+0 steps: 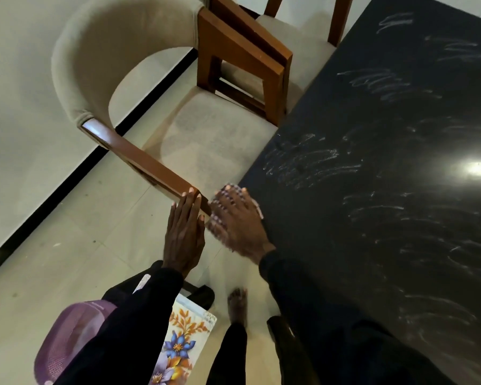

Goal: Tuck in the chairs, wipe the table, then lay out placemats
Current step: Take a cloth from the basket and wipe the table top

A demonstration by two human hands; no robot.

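Here, both hands meet at the near armrest of a chair drawn up to the table's corner.

The left hand (184, 234) lies flat, fingers straight and together, their tips (190, 194) touching the end of the chair's (206, 140) wooden armrest (156, 168) without curling round it. The right hand (233, 220) is motion-blurred, fingers spread and grasping nothing, just beside that armrest end and over the near corner of the black table (372, 190). The chair's beige seat reaches the table's left edge, beside a second chair (289, 29) farther along it. White smears streak the tabletop. A floral placemat (181, 337) and a purple item (72, 337) show below the left sleeve.
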